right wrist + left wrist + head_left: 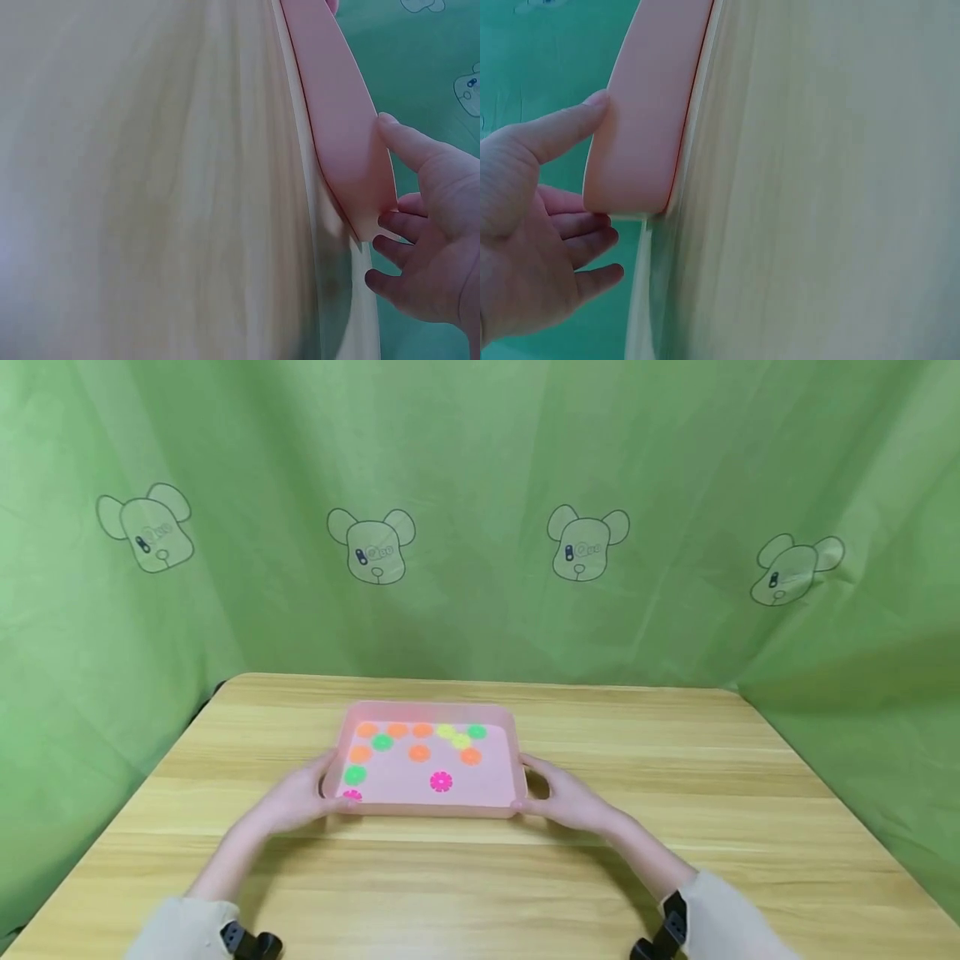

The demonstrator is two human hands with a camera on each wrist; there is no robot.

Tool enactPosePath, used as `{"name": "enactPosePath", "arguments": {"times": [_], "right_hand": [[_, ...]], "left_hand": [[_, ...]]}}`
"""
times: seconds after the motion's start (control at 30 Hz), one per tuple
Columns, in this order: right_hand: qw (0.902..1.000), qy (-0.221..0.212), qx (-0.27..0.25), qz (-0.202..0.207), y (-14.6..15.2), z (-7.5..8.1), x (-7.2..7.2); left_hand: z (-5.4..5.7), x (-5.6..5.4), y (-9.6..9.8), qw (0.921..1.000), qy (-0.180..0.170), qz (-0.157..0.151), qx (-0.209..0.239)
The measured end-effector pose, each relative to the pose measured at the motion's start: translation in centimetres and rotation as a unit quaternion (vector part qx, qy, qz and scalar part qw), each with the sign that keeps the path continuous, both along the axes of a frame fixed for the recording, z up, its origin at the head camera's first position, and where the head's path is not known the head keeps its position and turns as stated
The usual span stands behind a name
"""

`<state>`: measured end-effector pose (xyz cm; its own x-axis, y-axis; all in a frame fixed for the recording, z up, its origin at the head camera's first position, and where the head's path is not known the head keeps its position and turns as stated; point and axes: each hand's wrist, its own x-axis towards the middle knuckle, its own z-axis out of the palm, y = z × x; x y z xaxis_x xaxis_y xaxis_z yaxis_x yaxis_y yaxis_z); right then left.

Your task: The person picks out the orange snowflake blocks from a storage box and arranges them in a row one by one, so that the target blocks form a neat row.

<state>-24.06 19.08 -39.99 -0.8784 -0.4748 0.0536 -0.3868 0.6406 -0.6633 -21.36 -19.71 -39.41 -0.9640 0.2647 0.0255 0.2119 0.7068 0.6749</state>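
Observation:
A shallow pink tray [427, 810] is on the wooden table, or just above it; I cannot tell which. My left hand [300, 792] grips its left end, thumb on the near corner and fingers along the side. At the opposite end my right hand [562, 793] holds it the same way. Inside lie small flat discs: several orange discs [419, 753], three green discs [382, 742], two yellow discs [461, 741] and two notched bright pink discs [441, 782]. The wrist views show the tray's outer wall [641, 112] and each thumb against it, but not its contents.
The wooden table [480, 885] extends in front of the tray and to both sides. Behind it hangs a green curtain [480, 627] printed with bear heads, which also closes in the left and right sides. A black camera is strapped to each wrist.

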Motion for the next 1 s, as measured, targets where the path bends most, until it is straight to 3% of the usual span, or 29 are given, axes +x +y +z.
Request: {"name": "enactPosePath", "arguments": {"times": [0.3,0.87,1.0], "right_hand": [[0.9995,0.02,0.024,-0.002,2.8,0.5,2.2],[0.9973,0.051,0.052,0.003,5.9,1.3,5.5],[0.9974,0.039,0.061,-0.001,6.5,1.5,6.0]], "left_hand": [[0.3,1.3,2.6,0.9998,-0.002,-0.008,0.019],[1.0,4.0,5.5,0.9999,-0.004,-0.013,-0.001],[1.0,4.4,5.9,0.9998,-0.008,-0.016,-0.008]]}}
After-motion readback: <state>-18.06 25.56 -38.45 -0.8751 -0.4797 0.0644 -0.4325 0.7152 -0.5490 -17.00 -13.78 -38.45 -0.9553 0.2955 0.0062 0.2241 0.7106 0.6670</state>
